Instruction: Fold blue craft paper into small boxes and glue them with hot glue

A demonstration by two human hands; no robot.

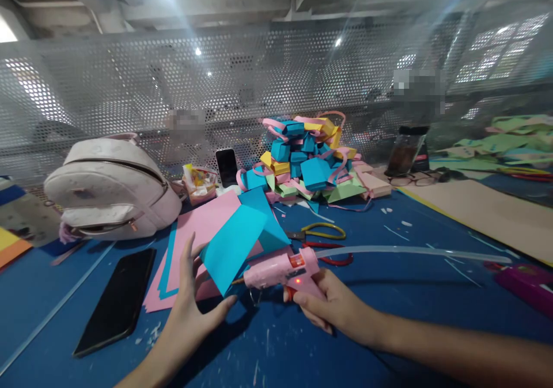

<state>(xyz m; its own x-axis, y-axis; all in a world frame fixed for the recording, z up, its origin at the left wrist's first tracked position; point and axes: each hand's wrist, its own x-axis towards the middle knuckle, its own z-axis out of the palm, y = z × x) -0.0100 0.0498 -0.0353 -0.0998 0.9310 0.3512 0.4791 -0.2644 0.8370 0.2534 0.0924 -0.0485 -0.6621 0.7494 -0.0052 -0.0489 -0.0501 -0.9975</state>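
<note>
My right hand [324, 301] is wrapped round the grip of a pink glue gun [276, 270], whose small red light is lit. A long clear glue stick [410, 252] juts out of its back end. The gun's nozzle meets the lower corner of a folded piece of blue paper [235, 241]. My left hand [199, 296] holds that paper from the left, fingers behind its edge and thumb below. Under and behind it lie pink sheets [203, 221] and more blue sheets. Scissors [324, 231] with yellow and red handles rest just behind the gun.
A black phone [116, 298] lies at the left, before a white backpack [112, 186]. Small folded paper boxes [317, 172] are heaped at the back. A jar [406, 149], glasses [417, 179], beige sheets [479, 206] and a purple tool [525, 284] are on the right.
</note>
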